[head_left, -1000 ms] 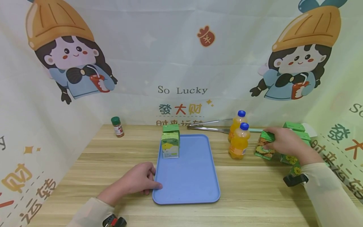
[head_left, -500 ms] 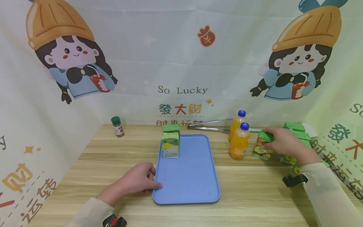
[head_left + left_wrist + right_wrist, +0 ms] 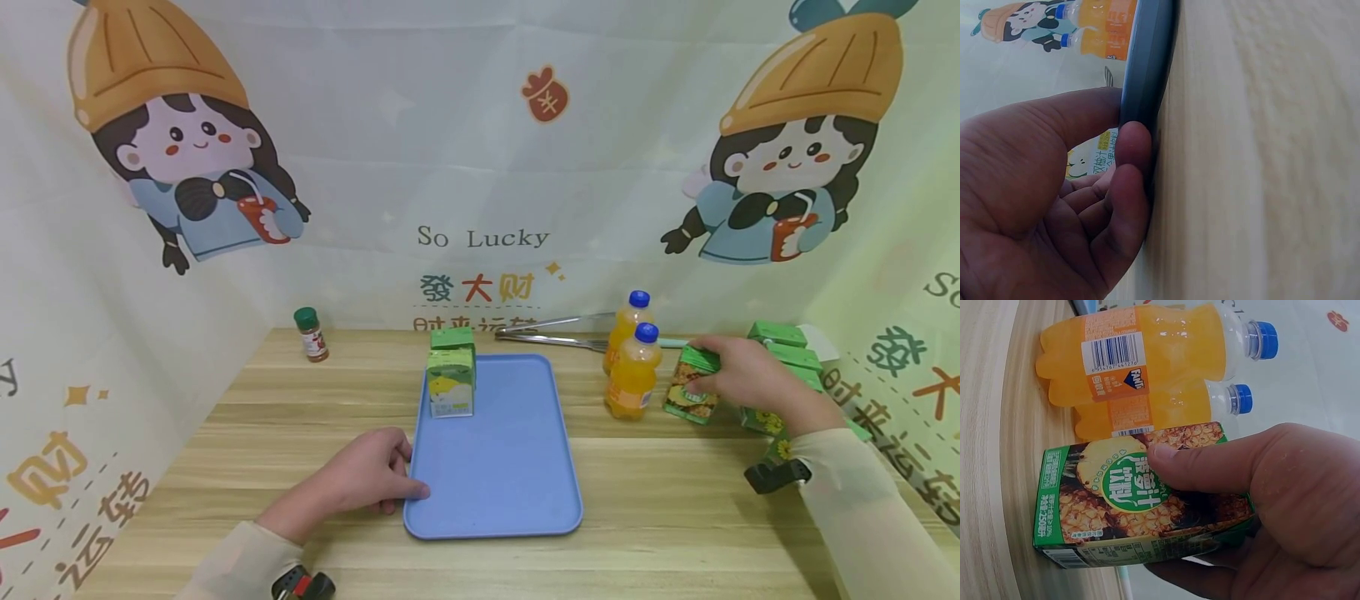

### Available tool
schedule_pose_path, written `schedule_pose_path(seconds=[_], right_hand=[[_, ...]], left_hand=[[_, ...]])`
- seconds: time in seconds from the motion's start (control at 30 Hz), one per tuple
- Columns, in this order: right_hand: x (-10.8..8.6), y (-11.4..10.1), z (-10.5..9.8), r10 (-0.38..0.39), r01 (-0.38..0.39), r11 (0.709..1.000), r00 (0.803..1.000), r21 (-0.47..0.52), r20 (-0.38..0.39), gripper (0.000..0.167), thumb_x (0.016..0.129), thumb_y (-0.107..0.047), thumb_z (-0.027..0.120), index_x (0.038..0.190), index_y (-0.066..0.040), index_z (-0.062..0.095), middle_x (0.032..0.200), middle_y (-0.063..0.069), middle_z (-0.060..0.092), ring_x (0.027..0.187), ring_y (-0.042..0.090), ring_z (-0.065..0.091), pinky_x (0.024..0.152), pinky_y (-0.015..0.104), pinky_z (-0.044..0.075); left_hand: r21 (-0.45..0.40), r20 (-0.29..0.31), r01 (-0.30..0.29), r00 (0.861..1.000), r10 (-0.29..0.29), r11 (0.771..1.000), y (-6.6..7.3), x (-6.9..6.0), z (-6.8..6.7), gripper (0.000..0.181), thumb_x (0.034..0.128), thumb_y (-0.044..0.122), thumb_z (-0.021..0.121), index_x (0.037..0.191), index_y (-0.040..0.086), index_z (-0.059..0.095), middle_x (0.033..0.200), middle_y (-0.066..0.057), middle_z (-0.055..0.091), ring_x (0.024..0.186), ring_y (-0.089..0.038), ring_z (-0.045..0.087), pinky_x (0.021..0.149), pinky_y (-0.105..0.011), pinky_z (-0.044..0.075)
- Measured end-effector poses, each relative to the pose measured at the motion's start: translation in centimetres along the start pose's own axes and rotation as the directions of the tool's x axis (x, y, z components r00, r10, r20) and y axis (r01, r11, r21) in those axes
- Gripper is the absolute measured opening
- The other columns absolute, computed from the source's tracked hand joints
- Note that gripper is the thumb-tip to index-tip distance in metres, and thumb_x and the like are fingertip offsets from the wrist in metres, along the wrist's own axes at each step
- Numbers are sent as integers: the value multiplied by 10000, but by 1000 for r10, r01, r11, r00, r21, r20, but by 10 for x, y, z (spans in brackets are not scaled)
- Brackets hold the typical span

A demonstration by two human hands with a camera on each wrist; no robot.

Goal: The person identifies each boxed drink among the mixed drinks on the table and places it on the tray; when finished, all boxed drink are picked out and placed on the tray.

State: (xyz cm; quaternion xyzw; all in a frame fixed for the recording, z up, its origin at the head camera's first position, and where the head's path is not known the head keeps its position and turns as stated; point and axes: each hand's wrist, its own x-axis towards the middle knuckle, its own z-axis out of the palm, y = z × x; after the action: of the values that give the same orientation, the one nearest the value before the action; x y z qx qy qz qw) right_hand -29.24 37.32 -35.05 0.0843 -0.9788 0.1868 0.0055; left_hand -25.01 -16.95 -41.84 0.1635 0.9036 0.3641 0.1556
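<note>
My right hand (image 3: 742, 377) grips a green pineapple juice carton (image 3: 692, 386) near its top, just right of the orange soda bottles. The right wrist view shows the thumb across the pineapple picture on the carton (image 3: 1141, 494), with fingers behind it partly hidden. My left hand (image 3: 367, 471) pinches the left rim of a blue tray (image 3: 502, 467), thumb on top and fingertips against the side, as the left wrist view also shows on the tray edge (image 3: 1147, 69). Green-and-yellow juice cartons (image 3: 452, 387) stand one behind another in the tray's far left corner.
Two orange soda bottles (image 3: 632, 379) with blue caps stand right of the tray. Behind lie metal tongs (image 3: 555, 340). Several green cartons (image 3: 802, 360) are grouped at the right beside the sleeve. A small spice jar (image 3: 312, 337) stands at the far left, before a printed cloth backdrop (image 3: 360, 167).
My right hand has slid the pineapple juice carton slightly left, closer to the soda bottles. My left hand and the tray have stayed where they were.
</note>
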Motion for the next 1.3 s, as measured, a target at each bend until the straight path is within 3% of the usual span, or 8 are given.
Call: schedule_pose_path(seconds=[0.23, 0.53, 0.83, 1.13, 1.3], right_hand=[[2, 3, 0, 22, -22, 999, 1000, 41, 11, 756, 974, -273, 886, 1534, 104, 546, 1442, 362, 633, 1179, 488, 640, 1084, 749, 475], [2, 2, 3, 12, -12, 996, 1000, 86, 3, 739, 965, -311, 888, 1473, 127, 578, 1434, 376, 633, 1250, 531, 617, 1092, 751, 465], [1, 2, 2, -4, 4, 993, 1000, 115, 0, 615, 945, -306, 912, 1338, 93, 657, 1231, 256, 730, 1026, 388, 644, 935, 636, 553], [1, 3, 2, -10, 7, 985, 1000, 172, 18, 589, 932, -304, 924, 1334, 53, 682, 1159, 155, 757, 1043, 350, 656, 973, 620, 547], [1, 3, 2, -7, 3, 982, 1000, 191, 23, 597, 928, -309, 924, 1346, 43, 681, 1191, 164, 753, 1074, 364, 653, 996, 635, 536]], left_hand=[[-1, -7, 4, 1000, -4, 1000, 0, 0, 0, 439, 888, 215, 968, 1108, 15, 645, 686, -33, 686, 531, -183, 651, 518, -354, 546], [0, -4, 0, 1000, 0, 1000, 0, 0, 0, 442, 887, 218, 968, 1110, 12, 646, 680, -30, 688, 527, -185, 650, 518, -352, 540], [-9, 2, -6, 1000, 6, 1000, -2, 1, 0, 437, 888, 221, 969, 1105, 19, 649, 682, -30, 690, 528, -185, 651, 518, -358, 549], [-11, 2, -11, 1000, 11, 1000, -3, 2, 0, 440, 884, 220, 972, 1104, 18, 649, 683, -30, 690, 527, -184, 653, 515, -355, 547], [-12, 2, -5, 1000, 5, 1000, -3, 2, 0, 442, 883, 218, 973, 1104, 18, 647, 684, -31, 690, 528, -185, 653, 516, -356, 545]])
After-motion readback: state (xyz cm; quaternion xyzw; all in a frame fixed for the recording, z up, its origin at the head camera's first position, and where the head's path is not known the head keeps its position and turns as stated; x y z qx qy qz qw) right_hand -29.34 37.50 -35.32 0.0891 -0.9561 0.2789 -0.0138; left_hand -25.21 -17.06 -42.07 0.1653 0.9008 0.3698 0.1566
